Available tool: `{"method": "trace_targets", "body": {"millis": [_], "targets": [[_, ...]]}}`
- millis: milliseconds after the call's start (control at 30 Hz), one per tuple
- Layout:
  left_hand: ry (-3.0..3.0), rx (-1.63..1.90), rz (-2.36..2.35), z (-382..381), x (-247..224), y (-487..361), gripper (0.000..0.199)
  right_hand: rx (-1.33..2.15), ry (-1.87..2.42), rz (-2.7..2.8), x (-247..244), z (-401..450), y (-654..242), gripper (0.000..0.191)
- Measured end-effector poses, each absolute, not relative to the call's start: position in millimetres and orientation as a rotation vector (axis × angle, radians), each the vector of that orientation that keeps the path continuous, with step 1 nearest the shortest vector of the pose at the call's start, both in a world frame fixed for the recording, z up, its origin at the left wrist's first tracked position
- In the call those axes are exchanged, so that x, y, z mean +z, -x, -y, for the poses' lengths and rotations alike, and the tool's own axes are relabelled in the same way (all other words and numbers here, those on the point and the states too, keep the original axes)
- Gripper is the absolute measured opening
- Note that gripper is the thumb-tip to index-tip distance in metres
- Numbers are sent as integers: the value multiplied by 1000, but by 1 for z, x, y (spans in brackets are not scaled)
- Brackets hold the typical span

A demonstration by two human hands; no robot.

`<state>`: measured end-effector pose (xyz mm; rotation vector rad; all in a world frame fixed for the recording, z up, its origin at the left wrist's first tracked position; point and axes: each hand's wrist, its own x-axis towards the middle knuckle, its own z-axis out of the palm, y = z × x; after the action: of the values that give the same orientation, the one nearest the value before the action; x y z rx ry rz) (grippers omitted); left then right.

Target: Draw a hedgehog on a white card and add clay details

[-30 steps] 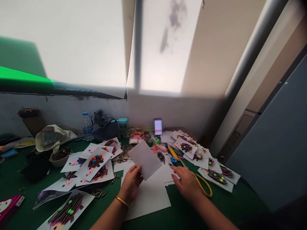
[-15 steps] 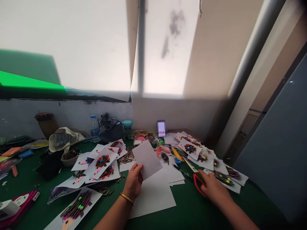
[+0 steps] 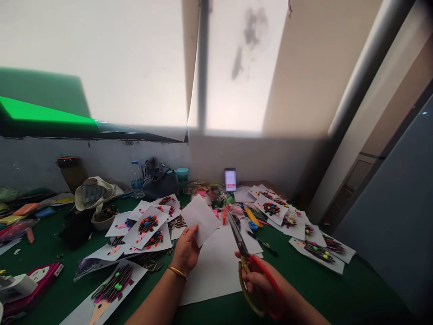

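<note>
Fingers of the left hand (image 3: 185, 253) pinched a blank white sheet (image 3: 200, 219) above the bench (image 3: 328, 289), fingers of the right hand (image 3: 262, 280) curled round scissors (image 3: 239, 241), while decorated cards (image 3: 147, 225) already lay on both sides.

**Head camera looks out across a green table**

The single view comes from the wearer's head, facing forward and angled down over the green table (image 3: 358, 293). The left hand (image 3: 186, 253) and right hand (image 3: 259, 277) sit close, low in the frame. The tabletop fills the lower part; beyond it, the wall (image 3: 108, 155) and pale window covering (image 3: 135, 54) fill the upper part.
</note>
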<state>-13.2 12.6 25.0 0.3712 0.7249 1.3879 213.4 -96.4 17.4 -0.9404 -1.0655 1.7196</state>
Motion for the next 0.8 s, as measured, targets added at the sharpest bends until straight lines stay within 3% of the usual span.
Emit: {"method": "trace_targets", "body": {"millis": [133, 400, 800], "targets": [[-299, 1411, -748, -16, 25, 15, 18, 1883, 886, 977, 24, 102, -207, 61], [-241, 1428, -756, -17, 26, 19, 15, 1987, 755, 775, 5, 110, -208, 43], [-244, 1430, -777, -16, 27, 17, 15, 2041, 731, 725, -3, 108, -204, 44]]}}
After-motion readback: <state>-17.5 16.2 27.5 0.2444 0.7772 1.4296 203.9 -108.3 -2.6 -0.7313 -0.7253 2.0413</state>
